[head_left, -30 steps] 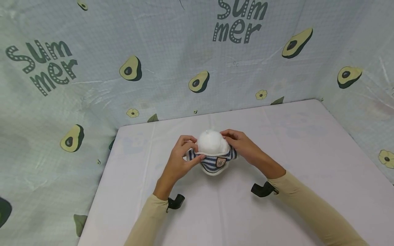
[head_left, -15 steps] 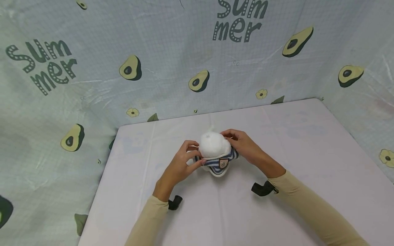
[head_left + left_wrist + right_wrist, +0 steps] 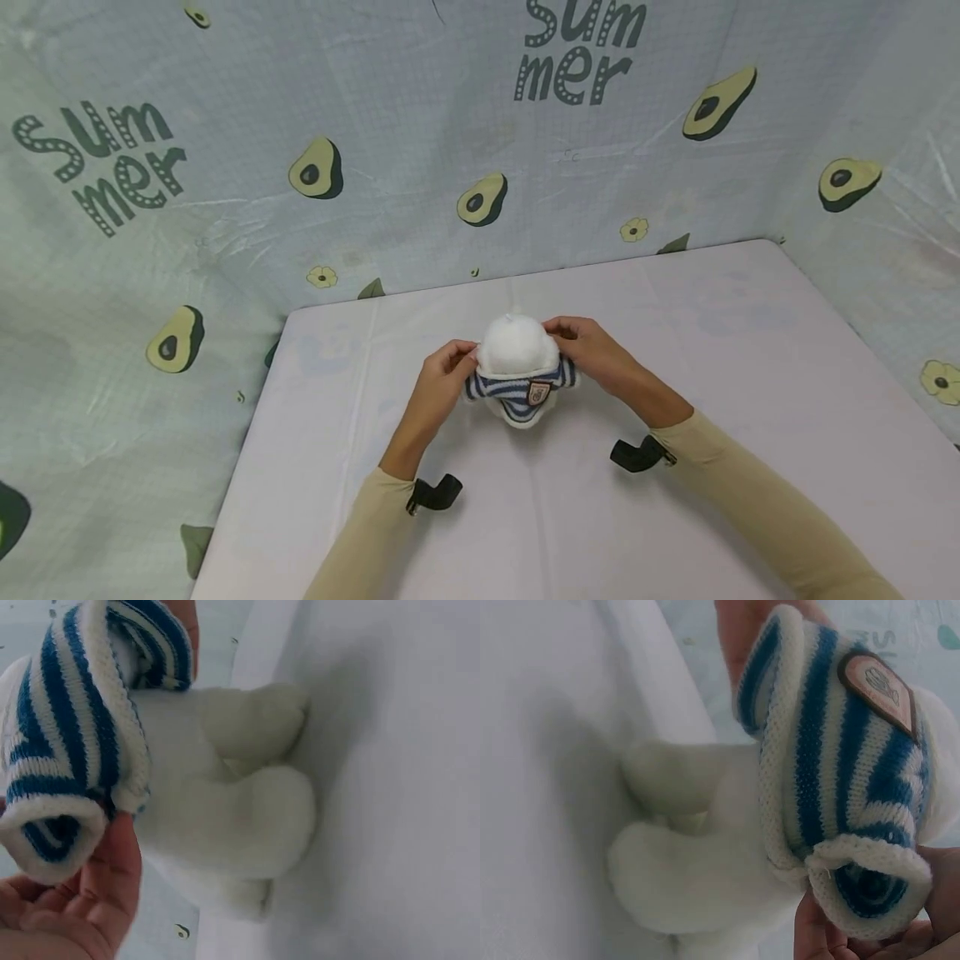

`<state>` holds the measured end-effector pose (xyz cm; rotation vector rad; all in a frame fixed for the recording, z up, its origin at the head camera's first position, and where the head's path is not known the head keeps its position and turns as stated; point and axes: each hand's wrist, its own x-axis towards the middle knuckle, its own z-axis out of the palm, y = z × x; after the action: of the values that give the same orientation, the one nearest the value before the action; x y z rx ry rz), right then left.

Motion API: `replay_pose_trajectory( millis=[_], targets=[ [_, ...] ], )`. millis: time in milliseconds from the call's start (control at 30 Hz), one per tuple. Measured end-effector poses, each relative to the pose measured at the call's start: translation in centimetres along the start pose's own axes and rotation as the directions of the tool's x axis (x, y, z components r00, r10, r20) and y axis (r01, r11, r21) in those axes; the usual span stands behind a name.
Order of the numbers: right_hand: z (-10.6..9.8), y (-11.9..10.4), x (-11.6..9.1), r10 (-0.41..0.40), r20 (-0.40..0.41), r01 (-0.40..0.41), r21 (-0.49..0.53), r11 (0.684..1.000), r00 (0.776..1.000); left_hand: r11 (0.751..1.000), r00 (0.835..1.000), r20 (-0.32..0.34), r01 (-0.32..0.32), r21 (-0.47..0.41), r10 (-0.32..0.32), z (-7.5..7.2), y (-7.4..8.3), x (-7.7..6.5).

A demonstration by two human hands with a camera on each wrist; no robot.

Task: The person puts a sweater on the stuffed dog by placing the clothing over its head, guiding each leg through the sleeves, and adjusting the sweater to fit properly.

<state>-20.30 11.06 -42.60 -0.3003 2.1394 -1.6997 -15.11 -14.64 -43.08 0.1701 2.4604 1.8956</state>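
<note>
A white plush toy (image 3: 516, 343) stands on the table in the head view, wearing a blue and white striped knitted sweater (image 3: 517, 390) with a pinkish patch (image 3: 537, 393) on its front. My left hand (image 3: 441, 385) is at the toy's left side, its fingers and thumb pinching the sweater near a rolled white sleeve cuff (image 3: 52, 836). On the other side, my right hand (image 3: 592, 354) grips the sweater by the opposite sleeve cuff (image 3: 870, 889). Beneath the hem, the plush legs (image 3: 259, 817) show bare and white. The toy's back is hidden.
The table (image 3: 645, 533) has a pale cover. An avocado-print curtain (image 3: 405, 125) hangs behind it and along both sides. Black wrist cameras (image 3: 437, 493) stick out below the beige sleeves (image 3: 757, 500).
My left thumb has left the sweater's front, and the fingers have drawn together at its left side. The toy leaned right and came back. My right hand has hardly moved.
</note>
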Motion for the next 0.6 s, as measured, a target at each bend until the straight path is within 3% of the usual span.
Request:
replay_pose_trajectory(
  millis=[167, 367, 500, 600],
  targets=[
    [0.2, 0.1, 0.5, 0.045, -0.041, -0.047, -0.054, 0.997, 0.998, 0.987, 0.986, -0.093, 0.145, 0.063, -0.139, 0.6, 0.4, 0.8],
    [0.2, 0.5, 0.2, 0.062, -0.101, -0.073, -0.101, 0.992, 0.993, 0.972, 0.969, -0.142, 0.217, 0.085, -0.204, 1.0, 0.4, 1.0],
    [0.0, 0.8, -1.0, 0.147, -0.078, -0.154, -0.104, 0.983, 0.986, 0.96, 0.957, -0.092, 0.278, 0.009, -0.276, 0.8, 0.1, -0.2],
    [0.0, 0.9, -2.1, 0.24, 0.001, -0.24, -0.069, 0.968, 0.971, 0.938, 0.94, 0.006, 0.342, -0.062, -0.342, 0.5, -0.2, -1.4]
  ],
)
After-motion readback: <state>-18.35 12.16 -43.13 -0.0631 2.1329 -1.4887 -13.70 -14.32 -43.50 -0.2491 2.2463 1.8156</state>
